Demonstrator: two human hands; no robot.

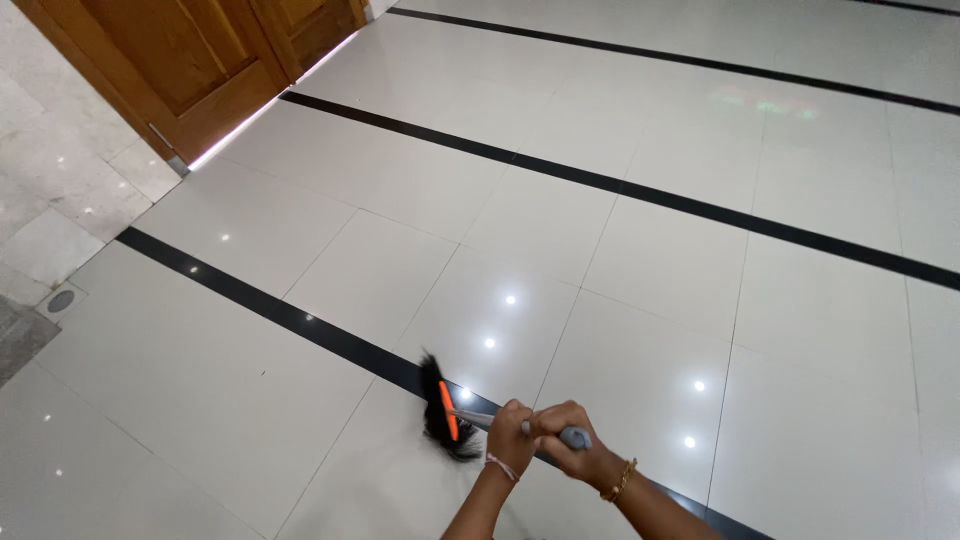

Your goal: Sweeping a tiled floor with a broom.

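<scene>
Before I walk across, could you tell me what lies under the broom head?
The broom head rests on glossy pale tile and a black floor stripe; whatever lies beneath the bristles is hidden.

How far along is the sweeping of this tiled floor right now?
Done: cannot tell; the glossy white floor shows no dirt or swept pile anywhere in view. In hand: the left hand and the right hand both grip the grey handle of the broom, its black bristles on the black stripe. Left: not visible either.
</scene>
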